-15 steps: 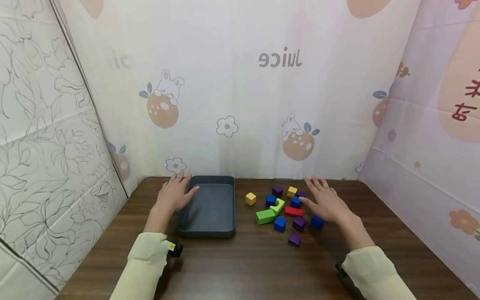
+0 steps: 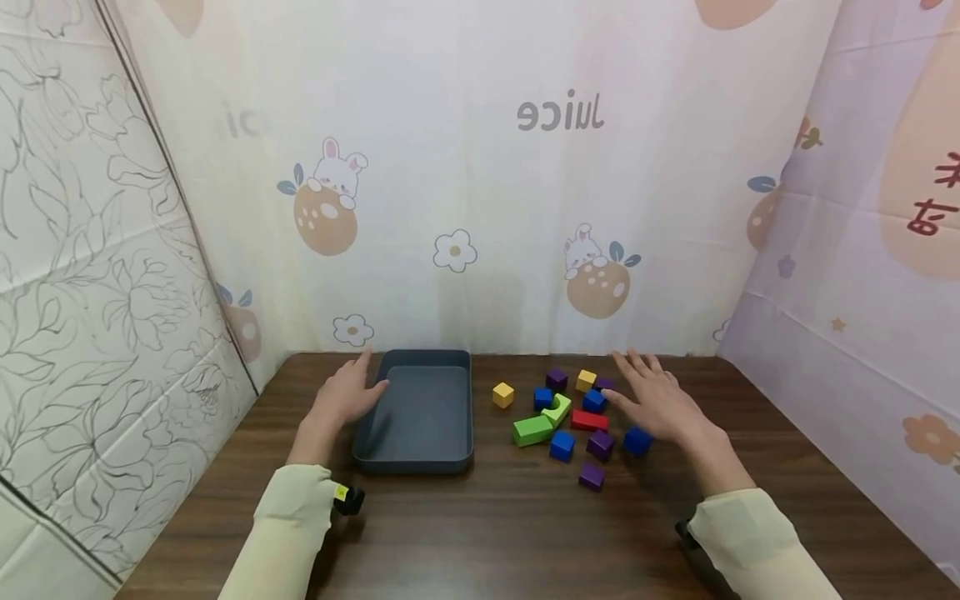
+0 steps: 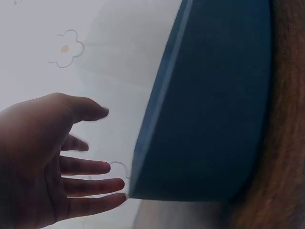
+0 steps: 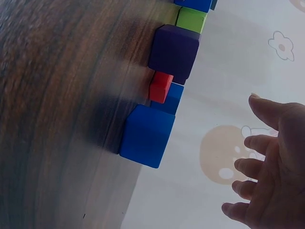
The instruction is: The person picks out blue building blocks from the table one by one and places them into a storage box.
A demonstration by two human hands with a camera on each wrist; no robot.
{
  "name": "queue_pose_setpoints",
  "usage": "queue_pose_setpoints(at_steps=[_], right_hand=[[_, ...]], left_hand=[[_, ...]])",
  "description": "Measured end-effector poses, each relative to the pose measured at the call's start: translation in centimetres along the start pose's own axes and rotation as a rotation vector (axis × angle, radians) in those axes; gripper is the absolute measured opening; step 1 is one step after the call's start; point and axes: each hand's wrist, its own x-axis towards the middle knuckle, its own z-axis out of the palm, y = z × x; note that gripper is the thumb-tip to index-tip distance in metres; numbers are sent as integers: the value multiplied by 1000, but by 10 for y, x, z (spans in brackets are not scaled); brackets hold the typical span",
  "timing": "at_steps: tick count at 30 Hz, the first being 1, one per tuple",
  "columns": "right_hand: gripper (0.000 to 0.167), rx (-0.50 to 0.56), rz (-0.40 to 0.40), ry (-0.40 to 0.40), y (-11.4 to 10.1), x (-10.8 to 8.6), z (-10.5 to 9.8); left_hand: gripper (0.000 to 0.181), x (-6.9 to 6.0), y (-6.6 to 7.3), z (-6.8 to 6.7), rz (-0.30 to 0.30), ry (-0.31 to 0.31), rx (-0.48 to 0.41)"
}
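My left hand (image 2: 342, 397) hovers over the left edge of a dark grey tray (image 2: 412, 468), fingers extended and holding nothing. In the left wrist view the tray's side (image 3: 209, 105) stands right beside the fingertips. To the right of the tray lies a loose group of toy blocks: a red block (image 2: 589, 420), a green block (image 2: 532, 430), a light green notched block (image 2: 557, 410), and several blue, purple and yellow ones. My right hand (image 2: 660, 402) spreads above the group's right side, near a blue cube (image 2: 637, 442); the right wrist view shows that cube (image 4: 148, 136) apart from the fingers.
A dark wooden table (image 2: 480, 533) carries everything. Patterned curtains (image 2: 495, 167) rise straight behind its back edge and along both sides. A yellow cube (image 2: 503, 395) lies between the tray and the other blocks. Black wrist devices (image 2: 349, 500) sit at the cuffs.
My left hand has shifted slightly, its fingers closer together and its thumb a little further left. The right hand has moved slightly right in the head view. Tray and blocks keep their arrangement.
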Motion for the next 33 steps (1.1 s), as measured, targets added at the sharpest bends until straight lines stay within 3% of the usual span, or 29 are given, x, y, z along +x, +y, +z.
queue_pose_setpoints(at_steps=[14,23,33], right_hand=[[83,-3,5,0,2,-1,-1],[82,-14,-9,11,-3,1,-4],[80,-1,11,-3,-1,-1,-2]], left_hand=[[73,1,-2,15,-60,-82,-81],[57,2,-10,17,-26,-77,-66],[55,3,-16,18,-13,-97,-74]])
